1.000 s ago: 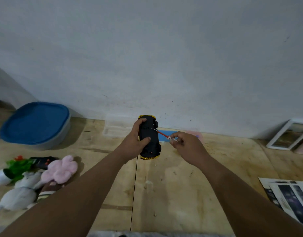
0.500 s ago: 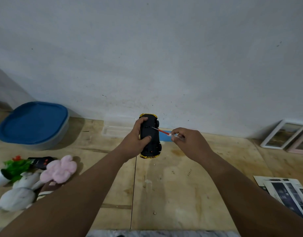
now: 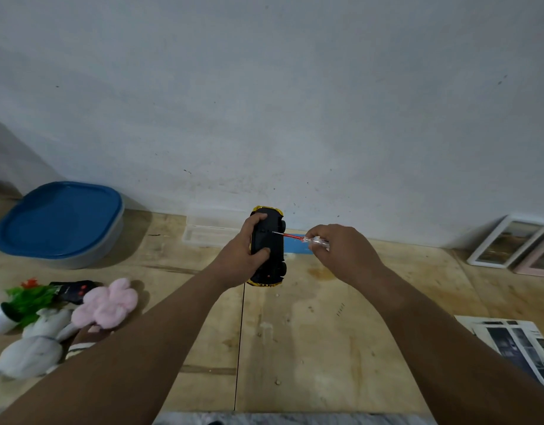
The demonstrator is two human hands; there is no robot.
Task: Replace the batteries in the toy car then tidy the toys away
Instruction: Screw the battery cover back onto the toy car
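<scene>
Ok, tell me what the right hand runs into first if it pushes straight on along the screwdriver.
The right hand points the screwdriver left at the toy car, so it would press into the car's black underside, which the tip seems to touch already. The left hand lies behind that.

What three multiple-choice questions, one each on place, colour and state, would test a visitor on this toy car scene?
1. Where is the pink plush toy?
A. left on the floor
B. inside the tub
C. by the picture frames

2. What colour is the tub lid?
A. red
B. blue
C. green

3. How is the toy car held?
A. wheels down
B. lying on the floor
C. underside up

Answers: 1 A, it lies left among toys; 2 B, plainly blue; 3 C, the left hand grips it, the right hand aims a screwdriver there.
</scene>
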